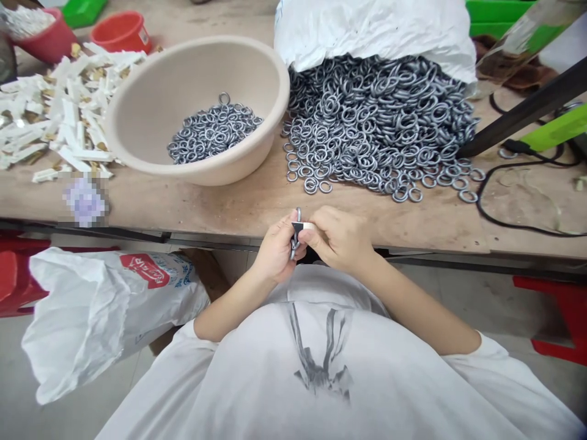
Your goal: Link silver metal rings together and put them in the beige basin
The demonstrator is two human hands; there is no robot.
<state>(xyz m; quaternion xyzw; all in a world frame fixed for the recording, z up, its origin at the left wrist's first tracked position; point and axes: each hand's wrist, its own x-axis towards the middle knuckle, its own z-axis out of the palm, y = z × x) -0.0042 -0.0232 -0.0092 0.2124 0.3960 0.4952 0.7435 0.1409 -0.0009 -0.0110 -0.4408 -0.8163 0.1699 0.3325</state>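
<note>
My left hand is closed around a grey metal ring, with part of another ring showing above the fingers; how many it holds I cannot tell. Thumb and fingers of my right hand pinch a small flat piece, black at one end and white at the other, against the rings. Both hands meet at the table's front edge. Beyond them, many loose grey rings spill in a heap from a white sack. A beige basin to the left contains more rings.
White plastic pieces are piled on the table's left, near red tubs. A dark bar and black cable occupy the right. Below the table stand a white sack and red stools.
</note>
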